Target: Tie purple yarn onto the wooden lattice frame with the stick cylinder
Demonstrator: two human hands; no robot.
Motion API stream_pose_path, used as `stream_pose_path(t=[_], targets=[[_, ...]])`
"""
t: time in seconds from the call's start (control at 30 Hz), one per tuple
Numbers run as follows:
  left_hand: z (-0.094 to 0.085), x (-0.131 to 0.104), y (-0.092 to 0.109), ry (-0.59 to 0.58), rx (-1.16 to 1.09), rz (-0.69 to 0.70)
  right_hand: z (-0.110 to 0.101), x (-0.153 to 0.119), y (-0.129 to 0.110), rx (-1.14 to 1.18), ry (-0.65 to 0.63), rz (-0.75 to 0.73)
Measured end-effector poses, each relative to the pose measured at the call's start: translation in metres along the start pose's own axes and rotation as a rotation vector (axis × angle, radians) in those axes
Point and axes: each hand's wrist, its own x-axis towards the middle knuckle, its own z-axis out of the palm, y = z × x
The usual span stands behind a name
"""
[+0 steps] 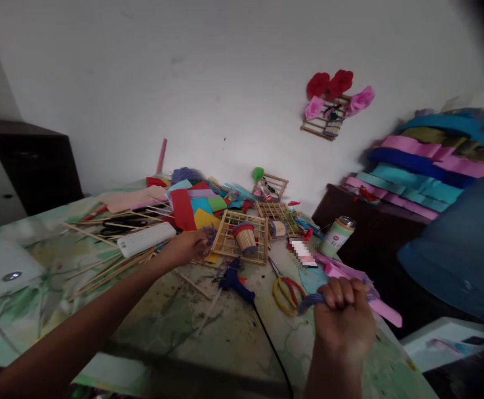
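Note:
My left hand reaches over the table, its fingers closed on a thin tangle of purple yarn beside a bamboo lattice. On that lattice rests a small stick pot with a red and blue rim. My right hand is a fist at the table's right side, wrapped round a bundle of purple yarn that sticks out on both sides. Between the hands lie a blue glue gun with a black cord and scissors with yellow and red handles.
Coloured paper and felt, bamboo sticks and a white power strip cover the left and back. A green can and a phone are at the right. A white device sits far left.

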Motion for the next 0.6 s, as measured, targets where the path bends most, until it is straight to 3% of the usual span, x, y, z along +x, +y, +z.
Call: stream_pose_path(t=[0.1,0.2,0.3,0.43,0.6], targets=[[0.013,0.032,0.004,0.015,0.117,-0.013,0.015,-0.014,0.031,-0.087,-0.078,0.130],[0.031,0.047,0.009,0.032,0.157,-0.014,0.021,-0.029,0.062,-0.184,-0.141,0.241],[0.045,0.047,0.001,0.072,0.190,-0.029,0.020,-0.032,0.080,-0.216,-0.128,0.321],[0.057,0.041,-0.013,0.115,0.205,-0.033,0.021,-0.017,0.094,-0.235,-0.127,0.332],[0.076,0.049,-0.009,0.125,0.193,-0.001,0.033,0.000,0.123,-0.227,-0.157,0.323]])
